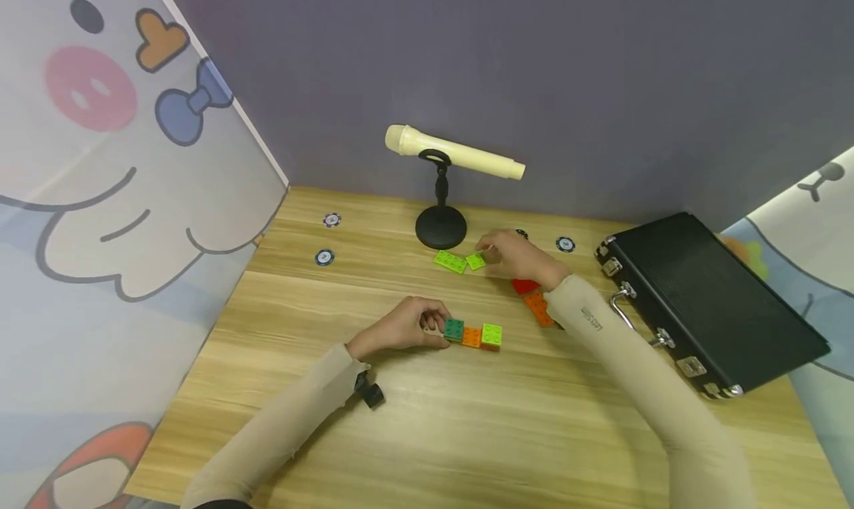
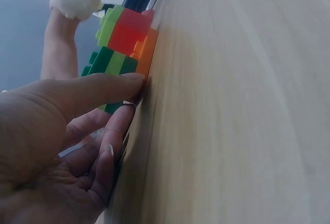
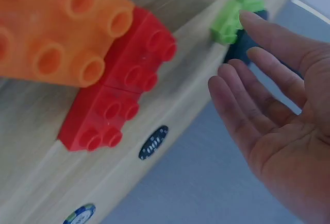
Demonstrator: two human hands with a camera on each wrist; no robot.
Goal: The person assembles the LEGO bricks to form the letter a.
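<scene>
My left hand (image 1: 408,324) pinches the left end of a small build of toy building bricks between thumb and fingers, low over the wooden table. This build has a dark green brick (image 1: 454,329) on the left, an orange brick (image 1: 471,337) as its base and a lime brick (image 1: 491,333) on top of a red brick (image 2: 131,31) at the right. Farther back, my right hand (image 1: 517,257) reaches beside a small lime brick (image 1: 475,261), its fingers loosely extended. A longer lime brick (image 1: 450,261) lies just left of that one. In the right wrist view, nothing lies between the right fingers.
Beneath my right forearm lie red bricks (image 3: 118,82) and an orange brick (image 1: 537,307). A white microphone (image 1: 467,157) rests on a black stand (image 1: 441,227) near the back wall. Poker chips (image 1: 325,257) are scattered about. On the right stands a black case (image 1: 714,301).
</scene>
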